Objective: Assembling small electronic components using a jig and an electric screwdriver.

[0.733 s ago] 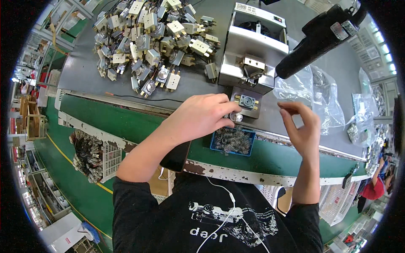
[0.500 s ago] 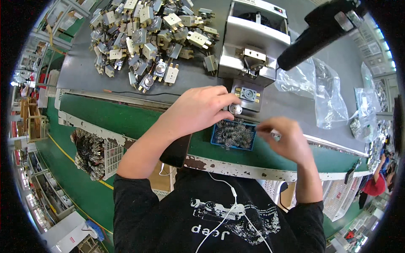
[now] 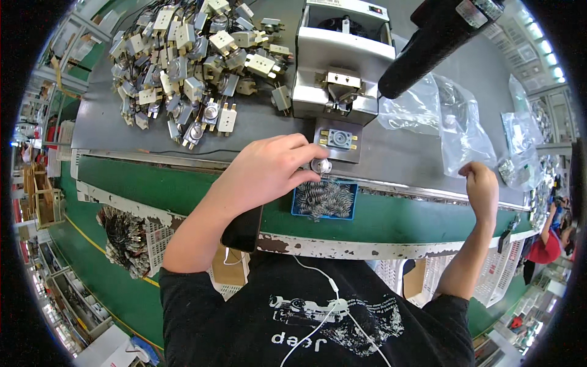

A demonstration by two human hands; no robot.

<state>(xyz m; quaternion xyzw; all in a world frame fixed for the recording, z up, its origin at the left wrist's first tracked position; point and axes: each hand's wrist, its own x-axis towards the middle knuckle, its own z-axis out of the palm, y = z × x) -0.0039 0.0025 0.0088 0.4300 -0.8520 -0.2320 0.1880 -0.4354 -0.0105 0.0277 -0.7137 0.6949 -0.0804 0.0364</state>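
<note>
My left hand [image 3: 275, 168] pinches a small round metal part [image 3: 321, 166] between thumb and fingertips. That part is just above a blue tray [image 3: 336, 217] of coiled springs [image 3: 324, 197]. Right behind it, a grey square component with brass terminals [image 3: 340, 139] sits on the metal plate of a bench machine [image 3: 336, 116]. Off to the right, my right hand [image 3: 482, 188] is at the near edge of a clear plastic bag [image 3: 461, 131]. Its fingers are curled together, and whatever lies between them is hidden.
A heap of thermostat-like parts with white blocks and brass terminals [image 3: 183, 67] covers the left of the bench. A thick black cylindrical tool [image 3: 422, 61] slants in from the upper right. A dark phone [image 3: 243, 231] lies at the front edge. Another plastic bag [image 3: 520, 134] is at far right.
My right hand has moved right, from beside the spring tray to the plastic bag. My left hand keeps its pinch on the round metal part. The whole view has shifted slightly.
</note>
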